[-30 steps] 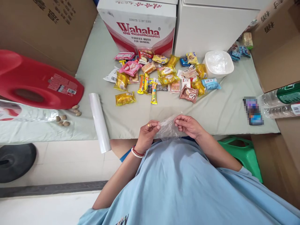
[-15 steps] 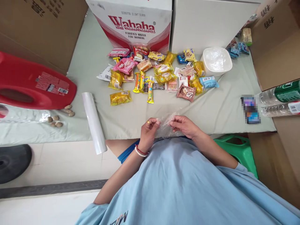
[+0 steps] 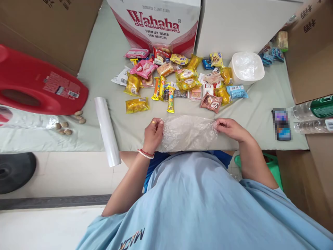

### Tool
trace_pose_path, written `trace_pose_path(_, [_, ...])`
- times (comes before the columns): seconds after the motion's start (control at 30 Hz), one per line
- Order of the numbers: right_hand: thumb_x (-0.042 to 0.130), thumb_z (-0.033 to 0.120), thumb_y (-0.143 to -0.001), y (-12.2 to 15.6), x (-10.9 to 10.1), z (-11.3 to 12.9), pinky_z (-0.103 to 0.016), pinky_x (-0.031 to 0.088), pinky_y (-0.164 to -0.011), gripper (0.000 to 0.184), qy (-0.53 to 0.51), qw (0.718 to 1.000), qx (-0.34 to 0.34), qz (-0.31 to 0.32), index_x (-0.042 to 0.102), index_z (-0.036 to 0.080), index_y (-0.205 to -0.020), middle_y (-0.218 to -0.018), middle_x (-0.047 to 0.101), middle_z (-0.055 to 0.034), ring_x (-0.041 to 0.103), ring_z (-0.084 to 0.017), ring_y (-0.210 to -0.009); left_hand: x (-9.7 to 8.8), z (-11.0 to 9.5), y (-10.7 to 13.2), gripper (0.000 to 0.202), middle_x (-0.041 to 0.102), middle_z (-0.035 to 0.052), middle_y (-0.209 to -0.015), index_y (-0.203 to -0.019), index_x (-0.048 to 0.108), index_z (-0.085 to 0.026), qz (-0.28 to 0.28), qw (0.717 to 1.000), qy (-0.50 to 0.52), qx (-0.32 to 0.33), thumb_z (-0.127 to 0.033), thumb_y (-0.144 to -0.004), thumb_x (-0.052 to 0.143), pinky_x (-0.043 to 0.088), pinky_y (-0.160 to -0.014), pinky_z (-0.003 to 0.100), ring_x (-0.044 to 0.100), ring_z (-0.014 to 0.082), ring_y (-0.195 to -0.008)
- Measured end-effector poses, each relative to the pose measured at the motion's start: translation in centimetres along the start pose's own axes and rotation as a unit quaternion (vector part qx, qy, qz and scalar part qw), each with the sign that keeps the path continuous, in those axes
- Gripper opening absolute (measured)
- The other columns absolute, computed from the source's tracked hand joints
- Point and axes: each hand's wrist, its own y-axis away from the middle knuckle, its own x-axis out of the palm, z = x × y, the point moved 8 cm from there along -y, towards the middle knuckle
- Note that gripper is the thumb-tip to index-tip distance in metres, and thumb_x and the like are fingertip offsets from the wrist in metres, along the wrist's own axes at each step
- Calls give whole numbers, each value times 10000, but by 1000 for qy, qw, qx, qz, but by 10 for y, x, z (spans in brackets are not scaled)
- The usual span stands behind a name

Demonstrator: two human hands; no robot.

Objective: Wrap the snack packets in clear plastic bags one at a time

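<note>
A thin, clear plastic film cover (image 3: 189, 133) is stretched sideways over the table's front edge, its two ends gathered and crinkled. My left hand (image 3: 154, 133) pinches the left end between thumb and fingers; a ring and beaded bracelets are on that arm. At the opposite end my right hand (image 3: 230, 128) is closed on the crinkled edge. Just beyond the film lie wrapped snacks, among them a small yellow-wrapped stick (image 3: 170, 99), a brown packet (image 3: 211, 102) and a yellow packet (image 3: 137, 105).
A white plastic bowl (image 3: 247, 67) with clear plastic in it stands at the right. On the left are a white film roll (image 3: 107, 132) overhanging the edge and a red jug (image 3: 44, 83). A Wahaha carton (image 3: 158, 24) backs the snacks. Bottles (image 3: 313, 124) and a phone (image 3: 282, 124) lie right.
My hands have moved apart, left hand leftward and right hand rightward. Between them the bunched film has spread into a wide sheet. The view has shifted slightly.
</note>
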Motion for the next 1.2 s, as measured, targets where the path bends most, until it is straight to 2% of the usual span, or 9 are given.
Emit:
trace_pose_path(0.1, [627, 360, -864, -4, -25, 1, -324, 452, -708, 178, 191, 978, -30, -77, 665, 199, -797, -795, 659, -36, 564, -183, -720, 4, 6, -12, 197, 493, -68, -578, -906, 583, -243, 6, 1000, 12, -24, -433, -944, 618, 333, -532, 267, 434, 134, -495])
trace_pose_path(0.2, [596, 286, -876, 3, -38, 18, -381, 486, -807, 130, 277, 932, -54, -225, 688, 196, -888, -980, 684, -103, 614, -245, -866, 7, 13, -17, 169, 496, -76, -554, -889, 567, -243, -14, 998, 33, -56, -397, -931, 623, 315, -495, 264, 431, 130, -456])
trace_pose_path(0.3, [540, 296, -974, 18, -15, 51, -419, 491, -898, 180, 256, 901, -143, -320, 691, 206, -1012, -1053, 672, -124, 614, -273, -987, 14, 19, -18, 136, 488, -85, -515, -870, 551, -243, -21, 992, 88, -91, -347, -928, 618, 303, -452, 263, 423, 127, -405])
trace_pose_path(0.5, [604, 500, -1009, 12, 125, 85, -449, 484, -924, 337, 250, 898, -359, -56, 688, 208, -1155, -1116, 660, -133, 559, -288, -1006, 21, 23, -17, 161, 445, -107, -488, -844, 496, -247, -31, 980, 156, -116, -338, -927, 600, 293, -407, 240, 385, 111, -371])
trace_pose_path(0.6, [591, 519, -1014, -2, 155, 78, -439, 489, -891, 406, 268, 891, -363, -49, 674, 161, -1188, -1095, 637, -146, 526, -289, -985, 23, 23, -17, 172, 440, -110, -494, -851, 504, -242, -36, 979, 166, -115, -351, -925, 614, 295, -398, 231, 380, 103, -370])
trace_pose_path(0.73, [644, 522, -985, -22, 167, 76, -454, 474, -920, 446, 308, 889, -329, -74, 665, 157, -1242, -1130, 623, -150, 503, -306, -1030, 23, 22, -14, 176, 468, -102, -536, -910, 507, -235, -36, 977, 180, -110, -382, -953, 595, 316, -403, 220, 412, 100, -390])
trace_pose_path(0.9, [547, 308, -1049, -44, 178, 71, -435, 446, -931, 229, 333, 900, -277, -54, 725, 176, -1107, -1068, 646, -130, 509, -286, -1020, 8, 20, 3, 421, 622, -13, -934, -1154, 485, -225, -46, 982, 156, -93, -423, -873, 730, 419, -477, 199, 590, 79, -566])
trace_pose_path(1.07, [576, 267, -1009, -50, 170, 68, -413, 447, -930, 162, 204, 937, -273, -71, 710, 187, -964, -968, 657, -93, 546, -250, -968, 6, 15, 29, 887, 531, 30, -1195, -1466, 372, -269, -19, 993, 94, -62, -216, -705, 824, 580, -752, 255, 681, 93, -815])
trace_pose_path(1.2, [649, 296, -904, -61, 139, 70, -338, 501, -834, 94, 23, 976, -209, -53, 663, 208, -874, -951, 659, -49, 602, -199, -921, 5, 16, 40, 847, 528, 19, -1140, -1521, 345, -266, -2, 995, 72, -68, -169, -759, 704, 583, -776, 279, 664, 81, -765])
